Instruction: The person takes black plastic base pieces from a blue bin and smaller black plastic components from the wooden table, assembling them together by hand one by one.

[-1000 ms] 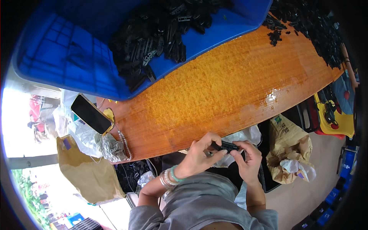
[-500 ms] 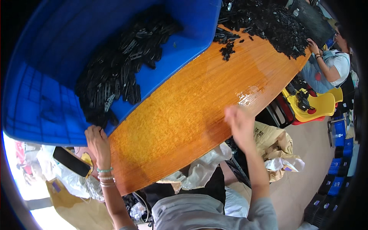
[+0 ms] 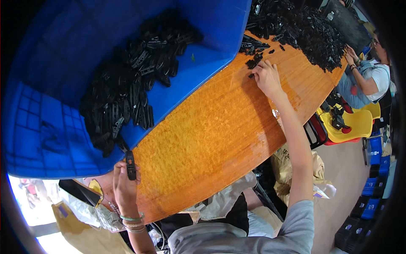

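My left hand, with bracelets on its wrist, is closed around a slim black plastic part. It holds the part upright by the table's left end, beside the near edge of a blue bin. Inside the bin lies a heap of similar long black parts. My right hand is stretched far over the table, its fingertips pinched on a small black piece. Just beyond it lies a small black clump, near a big pile of small black parts.
The wooden table runs from left to far right. At its far right a person touches the pile. A yellow chair with black parts stands there. Brown paper sacking hangs near my right arm; a dark phone-like slab lies left.
My left hand has come back from the bin's edge with a black part. My right hand has moved away from me across the table to the small pieces.
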The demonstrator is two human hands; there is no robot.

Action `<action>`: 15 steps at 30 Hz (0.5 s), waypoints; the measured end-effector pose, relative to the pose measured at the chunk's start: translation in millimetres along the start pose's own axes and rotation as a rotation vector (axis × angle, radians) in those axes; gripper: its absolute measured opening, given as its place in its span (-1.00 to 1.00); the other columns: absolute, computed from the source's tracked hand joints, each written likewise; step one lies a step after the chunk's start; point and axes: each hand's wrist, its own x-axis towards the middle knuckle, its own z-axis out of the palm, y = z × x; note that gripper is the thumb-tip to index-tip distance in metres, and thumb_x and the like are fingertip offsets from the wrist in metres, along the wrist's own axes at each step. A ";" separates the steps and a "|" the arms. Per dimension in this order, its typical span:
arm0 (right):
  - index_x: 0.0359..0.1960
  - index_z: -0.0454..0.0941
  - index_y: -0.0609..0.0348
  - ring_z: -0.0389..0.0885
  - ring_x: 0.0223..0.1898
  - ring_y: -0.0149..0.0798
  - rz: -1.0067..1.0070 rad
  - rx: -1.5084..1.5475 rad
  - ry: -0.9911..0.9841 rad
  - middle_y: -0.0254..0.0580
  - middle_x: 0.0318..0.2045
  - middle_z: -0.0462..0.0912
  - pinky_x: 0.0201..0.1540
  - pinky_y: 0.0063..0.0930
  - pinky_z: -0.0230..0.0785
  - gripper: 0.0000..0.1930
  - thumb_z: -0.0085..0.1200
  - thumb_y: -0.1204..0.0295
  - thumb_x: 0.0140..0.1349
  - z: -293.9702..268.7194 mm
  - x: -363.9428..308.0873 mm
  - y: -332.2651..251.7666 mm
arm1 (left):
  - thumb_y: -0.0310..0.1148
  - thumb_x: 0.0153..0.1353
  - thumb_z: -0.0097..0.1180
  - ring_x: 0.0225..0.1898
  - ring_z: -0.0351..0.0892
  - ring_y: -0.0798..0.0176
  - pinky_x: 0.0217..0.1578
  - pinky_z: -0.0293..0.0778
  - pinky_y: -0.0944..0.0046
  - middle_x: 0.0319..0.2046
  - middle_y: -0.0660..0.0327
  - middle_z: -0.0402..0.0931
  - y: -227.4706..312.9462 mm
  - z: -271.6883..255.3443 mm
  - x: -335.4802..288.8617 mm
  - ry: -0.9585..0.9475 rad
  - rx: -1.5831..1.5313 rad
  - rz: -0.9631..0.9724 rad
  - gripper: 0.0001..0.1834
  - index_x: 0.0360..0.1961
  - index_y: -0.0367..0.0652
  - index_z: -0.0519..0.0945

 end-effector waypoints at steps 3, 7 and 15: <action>-0.48 0.55 0.18 0.41 -0.20 -0.17 0.054 0.039 -0.094 -0.20 -0.37 0.51 -0.17 -0.27 0.18 -0.92 0.08 0.58 -0.07 -7.1 -9.1 -0.9 | -0.60 0.13 -0.03 -0.53 0.31 0.44 -0.52 0.23 0.48 -0.41 0.17 0.40 -10.2 17.6 -6.8 -0.102 0.262 0.044 -0.75 -0.17 -0.17 0.29; -0.48 0.50 0.19 0.41 -0.25 -0.15 -0.021 0.034 -0.024 -0.20 -0.38 0.51 -0.19 -0.27 0.19 -0.92 0.09 0.59 -0.07 -18.7 -19.2 -8.5 | -0.66 0.07 0.01 -0.54 0.41 0.42 -0.53 0.30 0.49 -0.44 0.14 0.46 -17.0 44.8 -23.4 -0.114 0.269 -0.008 -0.73 -0.18 -0.28 0.32; -0.42 0.45 0.24 0.41 -0.31 -0.14 -0.289 0.352 0.342 -0.18 -0.38 0.48 -0.29 -0.31 0.21 -0.83 0.14 0.65 -0.09 -84.2 -61.1 -83.3 | -0.73 0.05 0.04 -0.46 0.53 0.34 -0.44 0.49 0.39 -0.44 0.13 0.49 -32.9 77.5 -38.7 -0.293 0.258 0.010 -0.68 -0.14 -0.39 0.35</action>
